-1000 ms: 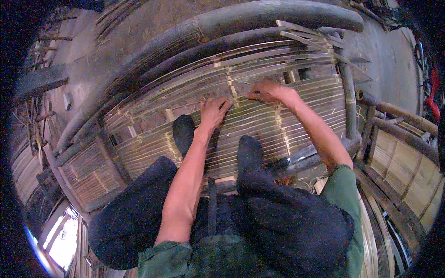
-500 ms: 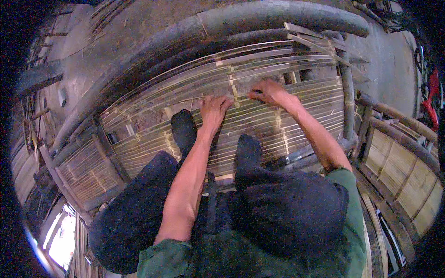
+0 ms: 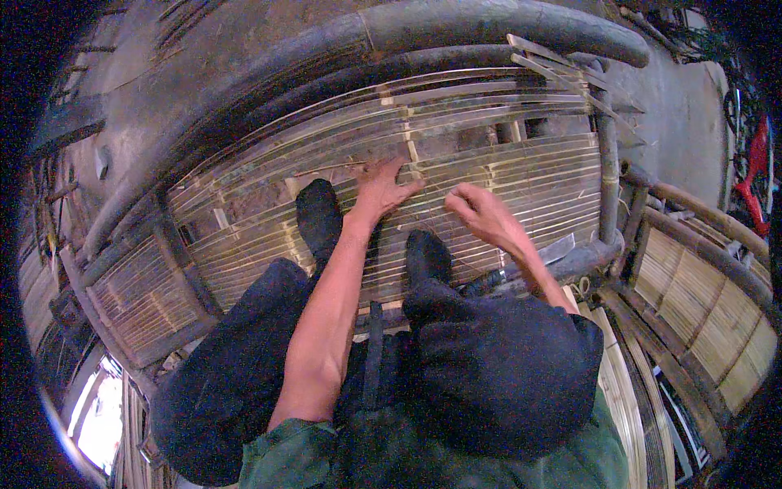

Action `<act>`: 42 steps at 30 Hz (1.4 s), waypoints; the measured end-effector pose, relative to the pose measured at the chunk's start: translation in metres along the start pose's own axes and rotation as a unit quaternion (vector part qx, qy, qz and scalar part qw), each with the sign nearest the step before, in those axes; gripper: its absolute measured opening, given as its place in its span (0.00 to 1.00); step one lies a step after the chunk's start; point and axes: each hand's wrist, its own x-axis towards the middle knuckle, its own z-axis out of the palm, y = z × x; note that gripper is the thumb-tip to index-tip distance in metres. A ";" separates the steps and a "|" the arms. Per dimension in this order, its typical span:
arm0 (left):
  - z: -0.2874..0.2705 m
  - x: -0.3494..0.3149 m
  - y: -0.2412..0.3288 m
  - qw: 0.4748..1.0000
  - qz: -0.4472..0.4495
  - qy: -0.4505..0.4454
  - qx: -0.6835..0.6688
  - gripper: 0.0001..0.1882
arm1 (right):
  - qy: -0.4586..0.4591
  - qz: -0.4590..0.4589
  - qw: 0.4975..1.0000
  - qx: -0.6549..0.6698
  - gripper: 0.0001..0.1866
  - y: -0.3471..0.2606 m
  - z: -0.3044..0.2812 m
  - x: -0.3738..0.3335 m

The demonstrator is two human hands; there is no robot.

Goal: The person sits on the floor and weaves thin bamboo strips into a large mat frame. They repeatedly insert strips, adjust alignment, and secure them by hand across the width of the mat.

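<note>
A frame of bamboo slats (image 3: 529, 167) lies under my feet, its thin strips running crosswise over a few cross battens (image 3: 410, 147). Resting on those strips near the middle batten, my left hand (image 3: 379, 191) has its fingers and thumb spread. To its right, just above the slats, my right hand (image 3: 481, 213) is curled with fingers pressed together. Whatever it pinches, if anything, is hidden. A thin dark strand (image 3: 456, 253) shows below the hands, close to my right foot (image 3: 427, 259). My left foot (image 3: 318, 216) stands left of my left wrist.
Thick bamboo poles (image 3: 456, 24) bound the far side. A pale metal blade (image 3: 560, 247) lies by the near right pole, beside a small coil of tie (image 3: 581, 285). Another slatted bamboo panel (image 3: 700, 293) stands at right. A red object (image 3: 756, 175) sits at far right.
My right hand has come down toward me, away from the middle batten, and its forearm has drawn back, uncovering the blade. My left hand stays near its place, its fingers now wider apart.
</note>
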 end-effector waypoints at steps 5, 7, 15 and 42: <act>0.012 -0.012 -0.017 0.997 -0.046 0.051 -0.043 0.27 | 0.041 0.042 0.998 0.035 0.16 -0.103 -0.108 -0.063; 0.018 -0.006 -0.026 0.995 -0.063 0.070 -0.042 0.24 | 0.216 -0.011 0.976 -0.038 0.17 -0.105 -0.110 -0.052; 0.042 0.021 -0.025 0.995 -0.044 0.088 0.000 0.18 | 0.205 0.028 0.951 -0.231 0.15 -0.005 0.042 0.075; 0.031 -0.006 -0.022 0.980 -0.014 0.195 -0.018 0.15 | 0.050 0.183 0.978 0.086 0.20 -0.048 -0.149 -0.092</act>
